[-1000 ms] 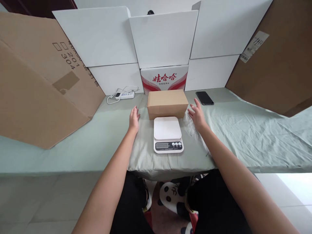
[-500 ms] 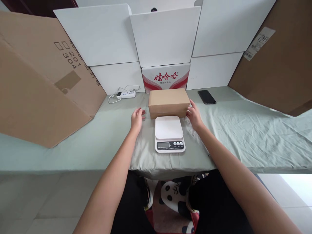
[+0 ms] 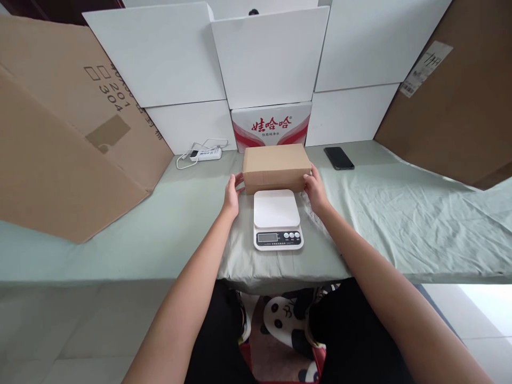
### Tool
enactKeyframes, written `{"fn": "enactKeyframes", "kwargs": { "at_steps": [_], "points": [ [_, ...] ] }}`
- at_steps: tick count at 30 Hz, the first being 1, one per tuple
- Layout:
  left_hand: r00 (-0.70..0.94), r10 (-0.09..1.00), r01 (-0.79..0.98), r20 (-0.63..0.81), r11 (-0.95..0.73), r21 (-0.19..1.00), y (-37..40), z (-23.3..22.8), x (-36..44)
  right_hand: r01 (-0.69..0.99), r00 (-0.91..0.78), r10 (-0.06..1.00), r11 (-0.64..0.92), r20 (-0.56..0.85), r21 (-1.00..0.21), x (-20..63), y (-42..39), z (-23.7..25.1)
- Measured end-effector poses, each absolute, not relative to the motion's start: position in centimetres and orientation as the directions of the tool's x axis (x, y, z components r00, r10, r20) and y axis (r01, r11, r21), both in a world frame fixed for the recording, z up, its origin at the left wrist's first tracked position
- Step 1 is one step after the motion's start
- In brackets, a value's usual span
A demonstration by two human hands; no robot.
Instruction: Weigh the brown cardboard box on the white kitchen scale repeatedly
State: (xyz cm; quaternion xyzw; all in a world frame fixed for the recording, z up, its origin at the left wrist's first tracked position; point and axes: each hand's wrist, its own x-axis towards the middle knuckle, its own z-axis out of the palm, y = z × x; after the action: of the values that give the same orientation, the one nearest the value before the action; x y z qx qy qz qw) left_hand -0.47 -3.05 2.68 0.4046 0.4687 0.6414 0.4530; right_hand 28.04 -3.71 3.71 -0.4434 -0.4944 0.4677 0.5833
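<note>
A closed brown cardboard box [image 3: 276,181] lies on the cloth-covered table, directly behind a white digital kitchen scale [image 3: 276,209]. Nothing lies on the scale's platform, and its display looks blank. At the box's left end is my left hand [image 3: 232,193], fingers apart and stretched out, with their tips against or very close to the side. My right hand [image 3: 316,189] grips the right end, its thumb on the front face and the other fingers along the side, partly hidden. Clear crumpled plastic [image 3: 307,201] lies beneath my right hand, beside the scale.
Behind the box stands a printed water carton [image 3: 272,125] among white boxes [image 3: 272,64]. A black phone [image 3: 338,158] lies at the back right, a white power strip with cable [image 3: 206,154] at the back left. Large cardboard panels [image 3: 72,133] flank both sides.
My left hand has moved right, up to the left end of the box. The right thumb has come onto the box's front face. Box and scale stay in place.
</note>
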Motion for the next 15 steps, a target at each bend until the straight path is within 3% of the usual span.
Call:
{"fn": "enactKeyframes", "kwargs": {
  "at_steps": [7, 15],
  "points": [
    [-0.227, 0.966, -0.146, 0.127, -0.162, 0.976, -3.2, 2.4, 1.0, -0.08, 0.091, 0.971, 0.227, 0.219, -0.971, 26.5, -3.8, 4.1],
    [-0.2, 0.933, -0.096, 0.299, -0.323, 0.942, -5.9, 4.7, 0.9, 0.014, 0.001, 0.896, 0.445, 0.445, -0.896, 26.9, -6.6, 6.9]
  ]
}}
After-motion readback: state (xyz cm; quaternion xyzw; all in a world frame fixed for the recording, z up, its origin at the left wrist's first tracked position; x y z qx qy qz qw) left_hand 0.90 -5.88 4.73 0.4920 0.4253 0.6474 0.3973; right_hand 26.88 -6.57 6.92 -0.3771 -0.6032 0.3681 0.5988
